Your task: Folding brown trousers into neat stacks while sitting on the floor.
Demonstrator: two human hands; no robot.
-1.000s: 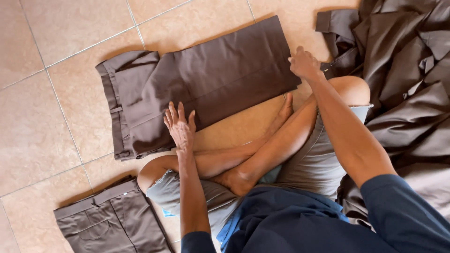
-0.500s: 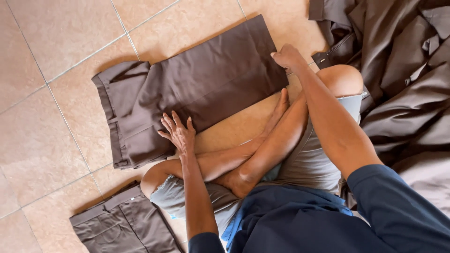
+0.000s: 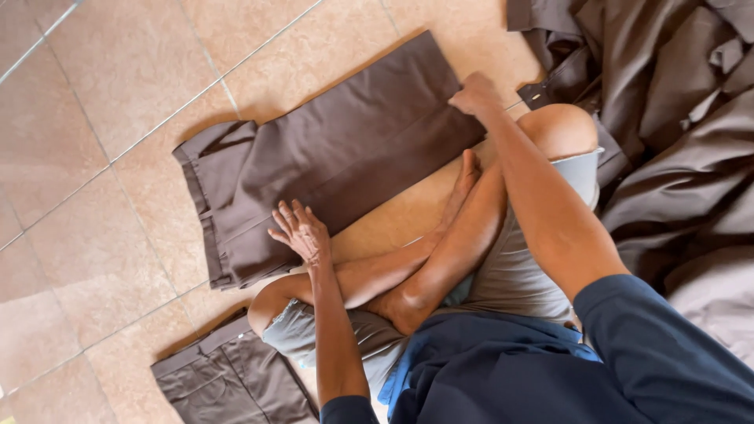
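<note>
Pressing half-folded brown trousers [image 3: 330, 165] flat: left hand [image 3: 301, 233] open on them, right hand [image 3: 473, 94] gripping the hem; unfolded pile [image 3: 667, 102] beyond.

No packages, labels, signs or screens are in view here.

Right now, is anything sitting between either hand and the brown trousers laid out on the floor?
Nothing visible. The left hand lies flat on the brown trousers near the waistband end, and the right hand grips the leg end. The pile of brown cloth lies off to the right, and the folded trousers lie near the left knee.
</note>
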